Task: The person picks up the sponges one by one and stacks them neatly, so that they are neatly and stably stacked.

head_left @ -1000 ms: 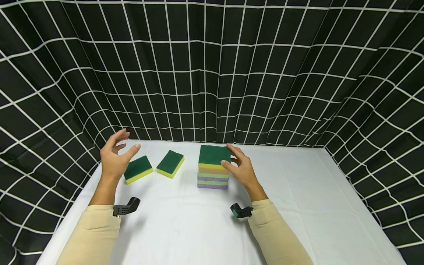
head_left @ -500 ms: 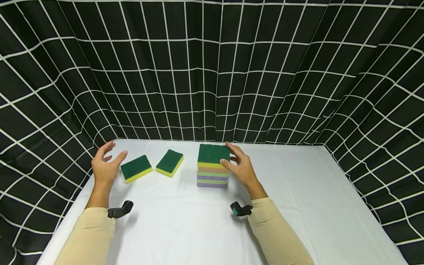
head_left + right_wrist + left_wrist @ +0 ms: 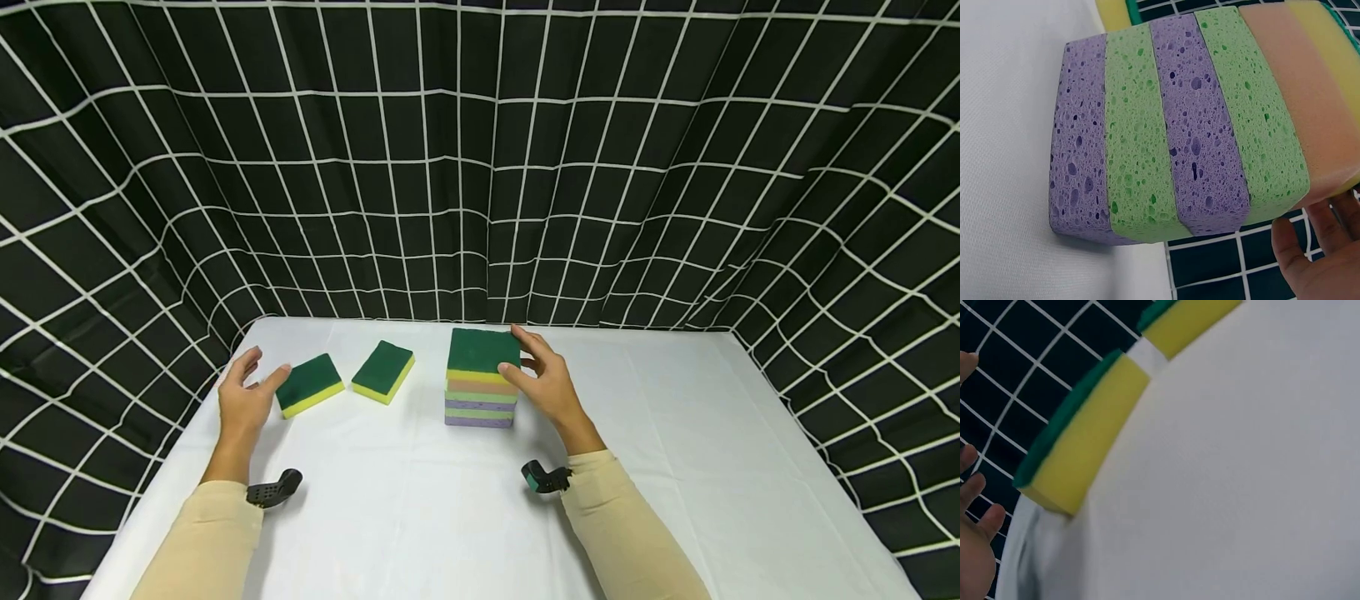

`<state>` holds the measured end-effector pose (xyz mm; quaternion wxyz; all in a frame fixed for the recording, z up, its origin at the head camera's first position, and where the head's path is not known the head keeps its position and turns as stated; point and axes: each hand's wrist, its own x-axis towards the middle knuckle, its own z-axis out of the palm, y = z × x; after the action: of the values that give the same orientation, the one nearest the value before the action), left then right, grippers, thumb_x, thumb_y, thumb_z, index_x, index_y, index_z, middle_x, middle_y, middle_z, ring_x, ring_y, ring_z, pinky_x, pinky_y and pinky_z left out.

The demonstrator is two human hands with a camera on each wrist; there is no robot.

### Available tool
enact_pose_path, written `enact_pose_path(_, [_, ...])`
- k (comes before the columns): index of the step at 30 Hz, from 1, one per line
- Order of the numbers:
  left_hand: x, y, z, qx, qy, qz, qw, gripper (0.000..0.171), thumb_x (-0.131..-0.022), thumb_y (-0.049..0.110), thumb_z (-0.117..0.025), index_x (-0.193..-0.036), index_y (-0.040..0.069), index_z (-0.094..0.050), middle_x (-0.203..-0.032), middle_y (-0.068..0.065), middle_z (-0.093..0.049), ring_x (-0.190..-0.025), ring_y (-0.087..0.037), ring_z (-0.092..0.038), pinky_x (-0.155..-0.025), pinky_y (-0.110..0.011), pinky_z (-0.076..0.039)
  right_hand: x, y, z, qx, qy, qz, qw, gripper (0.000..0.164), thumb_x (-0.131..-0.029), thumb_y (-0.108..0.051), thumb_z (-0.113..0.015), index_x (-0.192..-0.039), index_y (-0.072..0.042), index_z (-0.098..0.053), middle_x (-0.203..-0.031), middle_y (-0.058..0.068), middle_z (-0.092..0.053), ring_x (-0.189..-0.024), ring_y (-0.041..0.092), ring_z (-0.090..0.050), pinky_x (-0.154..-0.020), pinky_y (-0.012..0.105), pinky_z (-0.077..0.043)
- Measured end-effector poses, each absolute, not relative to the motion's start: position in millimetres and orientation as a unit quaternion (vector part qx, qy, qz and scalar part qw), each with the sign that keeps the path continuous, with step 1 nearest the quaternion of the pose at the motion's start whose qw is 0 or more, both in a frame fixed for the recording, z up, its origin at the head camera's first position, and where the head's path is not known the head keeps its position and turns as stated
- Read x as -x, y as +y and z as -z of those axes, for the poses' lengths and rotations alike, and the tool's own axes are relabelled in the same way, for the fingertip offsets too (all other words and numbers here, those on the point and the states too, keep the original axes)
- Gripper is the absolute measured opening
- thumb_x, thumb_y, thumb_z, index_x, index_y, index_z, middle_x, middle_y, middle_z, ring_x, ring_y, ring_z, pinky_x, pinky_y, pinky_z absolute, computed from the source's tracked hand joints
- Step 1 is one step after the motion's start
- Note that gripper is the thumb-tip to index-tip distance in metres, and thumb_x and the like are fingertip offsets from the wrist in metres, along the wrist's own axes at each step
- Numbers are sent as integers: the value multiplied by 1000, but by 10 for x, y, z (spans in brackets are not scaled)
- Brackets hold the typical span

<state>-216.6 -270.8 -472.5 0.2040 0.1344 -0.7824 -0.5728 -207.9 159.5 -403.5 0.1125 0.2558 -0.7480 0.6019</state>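
My left hand (image 3: 245, 406) is beside the left green-and-yellow scouring sponge (image 3: 310, 383), thumb toward its left end, fingers spread and loosely bent. In the left wrist view, a gap shows between these fingers (image 3: 991, 522) and the sponge (image 3: 1088, 434). A second such sponge (image 3: 384, 372) lies flat to the right. My right hand (image 3: 551, 382) rests against the right side of an upright sponge stack (image 3: 480, 408), thumb at the front corner of the top green-and-yellow sponge (image 3: 483, 350), a finger at the back corner. Below it are orange (image 3: 1300, 94), green and purple sponges (image 3: 1079, 137).
A white cloth covers the table (image 3: 405, 517). Black curtains with a white grid (image 3: 480, 167) stand behind it and along both sides. Each wrist wears a black camera (image 3: 276, 489) on a band.
My left hand has come down from above the left sponge, swung left, then moved back toward the sponge's left end. My right hand stays at the stack; the sponges have not moved.
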Motion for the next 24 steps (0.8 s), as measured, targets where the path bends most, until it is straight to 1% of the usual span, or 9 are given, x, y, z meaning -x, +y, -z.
enact_pose_path(3, [2159, -2724, 4769, -138, -789, 579, 151, 75, -90, 31, -69, -152, 11, -31, -153, -9, -31, -139, -24, -25, -111, -42, -24, 2080, 1597, 4040, -257, -748, -601, 115, 60, -86, 6, -65, -139, 15, -39, -134, 29, -45, -122, 42, -46, -91, 55, -42])
enact_pose_path(6, [2159, -2735, 4818, -143, -804, 567, 108, 81, -90, 34, -68, -154, 10, -24, -155, -11, -26, -141, -29, -21, -113, -44, -20, 2077, 1597, 4039, -257, -747, -602, 115, 60, -86, 6, -65, -139, 15, -39, -133, 29, -46, -122, 42, -46, -91, 55, -43])
enact_pose_path(9, [2166, -2744, 4858, -142, -813, 558, 84, 84, -90, 34, -69, -154, 6, -21, -154, -15, -27, -141, -34, -21, -112, -45, -20, 2076, 1600, 4039, -258, -745, -604, 113, 60, -87, 5, -65, -139, 14, -39, -133, 28, -46, -122, 42, -46, -92, 56, -42])
enact_pose_path(15, [2173, -2814, 4900, -112, -831, 543, 35, 91, -88, 32, -71, -152, -2, -17, -149, -28, -28, -137, -41, -26, -110, -49, -24, 2069, 1599, 4035, -260, -742, -607, 110, 59, -87, 5, -65, -140, 13, -38, -135, 28, -45, -123, 42, -45, -92, 58, -40])
enact_pose_path(17, [2170, -2845, 4905, -100, -848, 520, 15, 94, -87, 34, -73, -152, -4, -16, -148, -32, -28, -136, -44, -26, -110, -53, -22, 2070, 1598, 4033, -262, -742, -607, 110, 59, -87, 5, -65, -140, 14, -38, -135, 29, -44, -123, 43, -44, -92, 58, -40])
enact_pose_path(20, [2156, -2883, 4896, -84, -874, 478, -11, 98, -86, 34, -74, -151, -5, -12, -147, -34, -26, -136, -48, -21, -109, -58, -18, 2071, 1599, 4033, -264, -742, -606, 110, 59, -88, 6, -65, -140, 14, -38, -135, 29, -44, -123, 43, -44, -92, 58, -40])
enact_pose_path(22, [2149, -2900, 4887, -75, -892, 446, -19, 99, -85, 32, -74, -151, -6, -11, -146, -36, -26, -135, -51, -20, -108, -61, -15, 2073, 1599, 4036, -265, -742, -606, 109, 60, -87, 6, -65, -140, 15, -37, -135, 29, -44, -123, 42, -44, -92, 58, -40])
enact_pose_path(24, [2141, -2908, 4875, -66, -901, 429, -20, 98, -84, 28, -75, -150, -8, -12, -144, -37, -28, -134, -52, -21, -108, -61, -16, 2073, 1599, 4040, -264, -741, -607, 110, 60, -87, 6, -65, -140, 14, -38, -135, 30, -44, -123, 42, -45, -92, 58, -41])
